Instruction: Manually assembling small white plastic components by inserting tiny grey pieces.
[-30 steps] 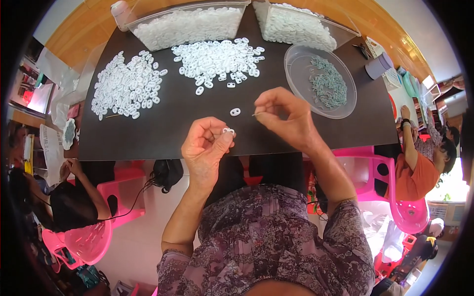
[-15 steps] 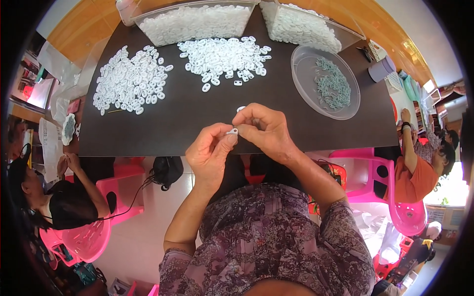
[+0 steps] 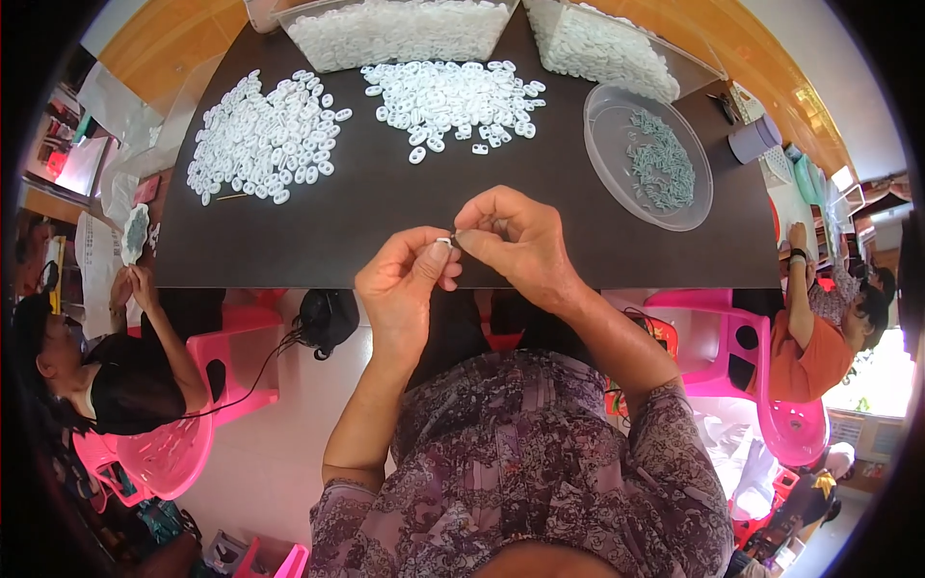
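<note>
My left hand (image 3: 400, 279) pinches a small white plastic piece (image 3: 444, 241) between thumb and fingers, over the table's near edge. Right beside it, the fingertips of my right hand (image 3: 518, 243) are pressed together against the piece's right side. Whatever those fingertips hold is too small and covered to make out. Beyond my hands lie two heaps of small white oval pieces with holes, a left heap (image 3: 260, 135) and a middle heap (image 3: 448, 101). To the right, a round clear plastic lid (image 3: 607, 169) bears a scatter of small grey-green slim parts (image 3: 663, 159).
Two clear bins, one left (image 3: 400, 39) and one right (image 3: 607, 53), stand full of white pieces along the far side. A purple-grey cup (image 3: 754, 139) and dark pliers (image 3: 723, 106) sit far right. People sit on pink chairs at both sides.
The view has shifted slightly, so the table sits higher in it. The white piece has turned a little between my left fingers. A second white piece beside my right hand no longer shows.
</note>
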